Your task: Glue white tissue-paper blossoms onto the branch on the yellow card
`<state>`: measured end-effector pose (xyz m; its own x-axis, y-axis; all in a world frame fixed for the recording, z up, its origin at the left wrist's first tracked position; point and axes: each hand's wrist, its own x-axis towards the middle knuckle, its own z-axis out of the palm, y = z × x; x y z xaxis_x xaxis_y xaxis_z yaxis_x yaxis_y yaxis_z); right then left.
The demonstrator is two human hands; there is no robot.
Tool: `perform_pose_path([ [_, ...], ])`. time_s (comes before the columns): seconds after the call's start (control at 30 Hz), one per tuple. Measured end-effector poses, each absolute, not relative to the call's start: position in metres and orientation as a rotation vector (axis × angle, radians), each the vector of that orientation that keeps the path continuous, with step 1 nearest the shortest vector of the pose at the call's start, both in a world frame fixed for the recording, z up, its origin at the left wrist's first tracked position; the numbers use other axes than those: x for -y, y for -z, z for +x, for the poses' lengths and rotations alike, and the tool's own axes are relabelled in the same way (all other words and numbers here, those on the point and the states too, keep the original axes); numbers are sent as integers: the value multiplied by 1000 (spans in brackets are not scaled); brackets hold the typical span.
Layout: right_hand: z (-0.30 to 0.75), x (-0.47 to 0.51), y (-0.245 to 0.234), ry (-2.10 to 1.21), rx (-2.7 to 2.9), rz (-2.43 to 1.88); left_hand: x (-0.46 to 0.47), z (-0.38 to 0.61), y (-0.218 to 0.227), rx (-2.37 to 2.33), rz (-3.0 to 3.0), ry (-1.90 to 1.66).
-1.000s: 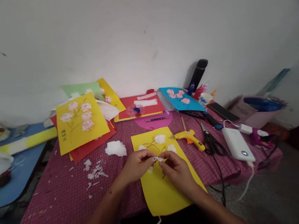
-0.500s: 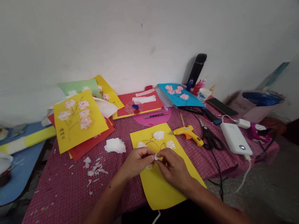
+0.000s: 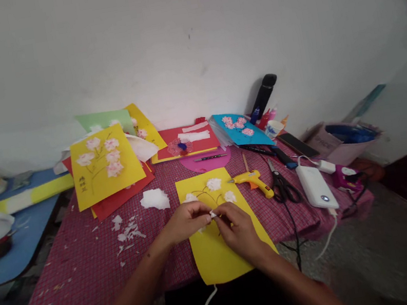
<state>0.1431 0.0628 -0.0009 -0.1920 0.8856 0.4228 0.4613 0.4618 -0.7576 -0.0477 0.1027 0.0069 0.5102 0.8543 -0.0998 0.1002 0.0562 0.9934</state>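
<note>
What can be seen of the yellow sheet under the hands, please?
The yellow sheet lies on the checked cloth, its near edge seemingly reaching past it. It looks like paper or card. Dark curved stems and white, crumpled-looking flowers mark its far part. The left hand and right hand partly hide it; touching is unclear.

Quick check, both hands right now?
Left hand: closed, fingertips pinching a small white paper piece.
Right hand: closed, thumb and fingers pinching the same piece.

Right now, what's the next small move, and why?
Probably a small twist of the white paper piece: the left hand and right hand both pinch it above the yellow sheet, and neither is on the glue gun.
</note>
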Motion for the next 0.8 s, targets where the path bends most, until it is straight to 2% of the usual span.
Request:
perform_pose_path([
  [0.13, 143, -63, -1, -678, 1768, -1187, -101, -44, -4, -804, 1360, -804],
  [0.27, 142, -65, 3, -764, 1707, -1236, -99, -42, -7, -933, 1486, -832],
  [0.57, 139, -67, 15, -1230, 1351, -1312, -98, -39, -11, -1062, 1792, -781],
  [0.7, 145, -61, 14, -1283, 1386, -1296, -97, -38, -10, -1056, 1854, -721],
  [0.8, 161, -53, 15, -1159, 1466, -1339, -96, -35, -9, -1083, 1864, -704],
])
